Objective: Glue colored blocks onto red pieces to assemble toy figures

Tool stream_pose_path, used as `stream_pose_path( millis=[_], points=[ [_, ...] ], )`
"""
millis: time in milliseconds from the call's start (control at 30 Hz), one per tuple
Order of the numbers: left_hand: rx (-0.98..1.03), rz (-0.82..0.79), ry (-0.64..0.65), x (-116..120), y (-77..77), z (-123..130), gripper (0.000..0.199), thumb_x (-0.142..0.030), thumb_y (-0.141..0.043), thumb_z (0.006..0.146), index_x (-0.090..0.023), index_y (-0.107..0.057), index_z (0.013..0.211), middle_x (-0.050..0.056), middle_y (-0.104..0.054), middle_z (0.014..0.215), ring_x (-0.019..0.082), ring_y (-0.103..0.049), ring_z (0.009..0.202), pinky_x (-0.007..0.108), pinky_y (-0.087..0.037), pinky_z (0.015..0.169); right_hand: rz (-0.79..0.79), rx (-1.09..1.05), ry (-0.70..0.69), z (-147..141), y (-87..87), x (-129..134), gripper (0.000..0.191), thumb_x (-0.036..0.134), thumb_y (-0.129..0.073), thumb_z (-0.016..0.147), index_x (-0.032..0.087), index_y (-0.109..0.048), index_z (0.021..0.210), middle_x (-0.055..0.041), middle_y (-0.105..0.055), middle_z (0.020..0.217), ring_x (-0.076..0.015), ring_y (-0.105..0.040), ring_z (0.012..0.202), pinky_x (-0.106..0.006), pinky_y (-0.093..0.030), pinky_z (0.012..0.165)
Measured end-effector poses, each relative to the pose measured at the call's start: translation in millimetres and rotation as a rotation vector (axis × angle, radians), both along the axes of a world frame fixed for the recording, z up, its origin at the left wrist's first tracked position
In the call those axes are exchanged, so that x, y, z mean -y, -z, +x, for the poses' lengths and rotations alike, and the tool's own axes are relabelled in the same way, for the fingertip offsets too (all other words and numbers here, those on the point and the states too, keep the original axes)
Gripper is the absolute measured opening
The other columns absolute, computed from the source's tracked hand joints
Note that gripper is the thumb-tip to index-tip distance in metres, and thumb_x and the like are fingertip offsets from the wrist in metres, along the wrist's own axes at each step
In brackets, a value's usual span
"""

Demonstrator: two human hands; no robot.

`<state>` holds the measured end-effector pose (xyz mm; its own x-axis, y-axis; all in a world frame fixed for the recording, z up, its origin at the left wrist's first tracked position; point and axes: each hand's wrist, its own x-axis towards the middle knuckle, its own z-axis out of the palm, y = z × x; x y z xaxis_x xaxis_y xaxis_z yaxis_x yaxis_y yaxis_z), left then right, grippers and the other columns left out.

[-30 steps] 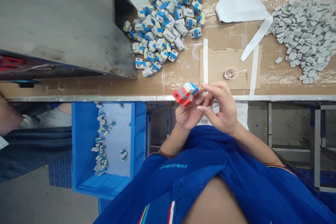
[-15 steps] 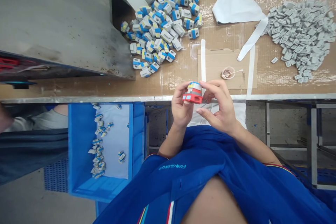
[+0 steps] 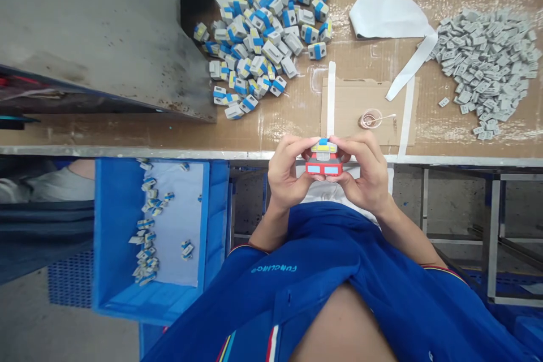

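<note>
Between both hands, over the table's near edge, is a small plastic toy vehicle part (image 3: 324,158), red and grey below with light-blue windows, white, yellow and blue on top. My left hand (image 3: 289,172) grips its left side, fingertips on the top and thumb beneath. On the opposite side my right hand (image 3: 361,168) pinches it the same way. Behind the hands, a small round cup (image 3: 370,119) with a thin white stick across it stands on a taped cardboard sheet (image 3: 345,104).
A heap of white, blue and yellow parts (image 3: 271,51) lies beside a metal machine (image 3: 97,28). Small grey pieces (image 3: 496,62) are piled at right, near a white cloth strip (image 3: 388,14). A blue crate (image 3: 119,294) holds more parts. Another person's leg shows at far left.
My right hand has closed onto the toy part, where before its fingers were spread beside it. The part has turned so its windows face me.
</note>
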<state>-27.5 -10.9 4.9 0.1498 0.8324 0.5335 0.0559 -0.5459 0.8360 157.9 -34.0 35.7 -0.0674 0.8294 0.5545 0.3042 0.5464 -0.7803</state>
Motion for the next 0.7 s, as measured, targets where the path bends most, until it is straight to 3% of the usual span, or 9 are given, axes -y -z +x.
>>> stream_pose_path(
  millis=[433,700],
  points=[
    [-0.067,0.053,-0.041,2.8,-6.1,-0.9,0.052,-0.056,-0.078,0.101,-0.032,-0.073,0.147,0.003,-0.069,0.104,0.015,-0.062,0.083,0.028,-0.056,0.068,0.036,0.002,0.05,-2.3,2.9,3.9,0.046,0.055,-0.062,0.111,0.025,-0.069,0.145,-0.007,-0.071,0.108,-0.0197,-0.067,0.084,-0.034,-0.064,0.067],
    [-0.154,0.161,-0.078,7.2,-23.3,0.4,0.057,-0.043,-0.084,0.098,-0.032,-0.07,0.153,0.005,-0.075,0.109,0.017,-0.071,0.091,0.029,-0.064,0.074,0.079,-0.014,0.024,3.0,18.3,4.4,0.049,0.055,-0.059,0.112,0.031,-0.064,0.154,-0.0079,-0.069,0.117,-0.0224,-0.069,0.095,-0.037,-0.066,0.073]
  ],
)
